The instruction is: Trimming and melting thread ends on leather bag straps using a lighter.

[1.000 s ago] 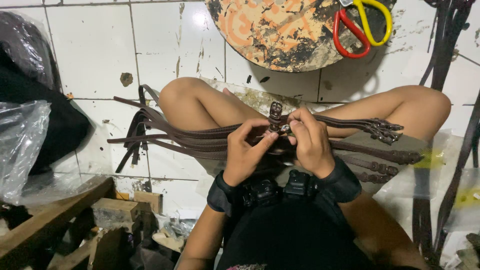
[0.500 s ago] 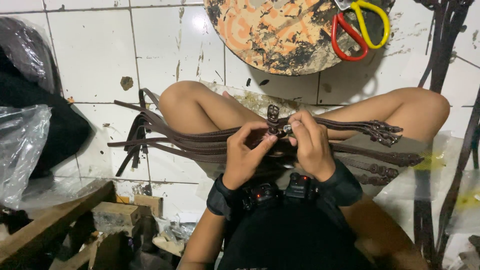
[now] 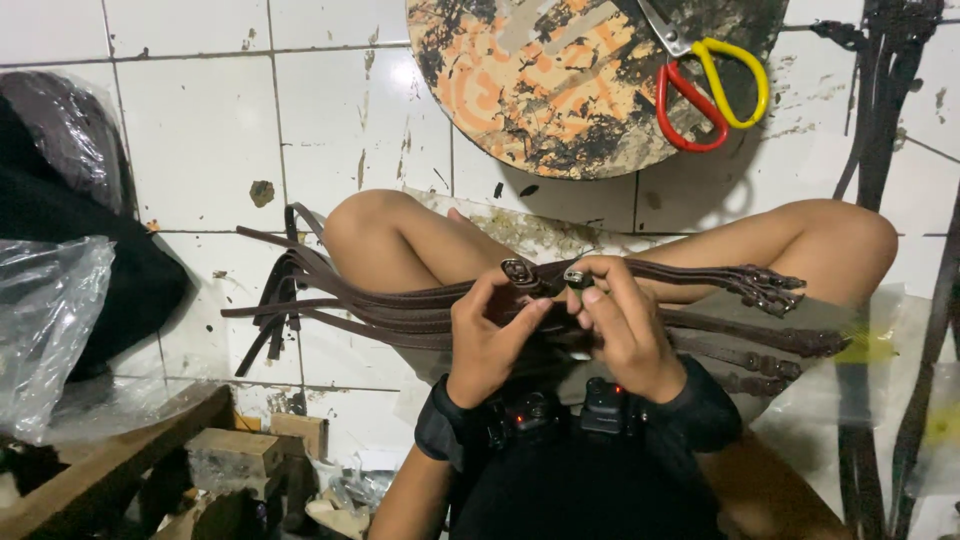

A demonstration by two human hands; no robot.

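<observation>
Since the earlier frame both hands shifted little; left hand and right hand each pinch shut on a brown strap at its metal buckle, over my lap. I judge the small buckle could slip, loose straps sliding floorward. Clear plastic bag: contents unclear.
</observation>
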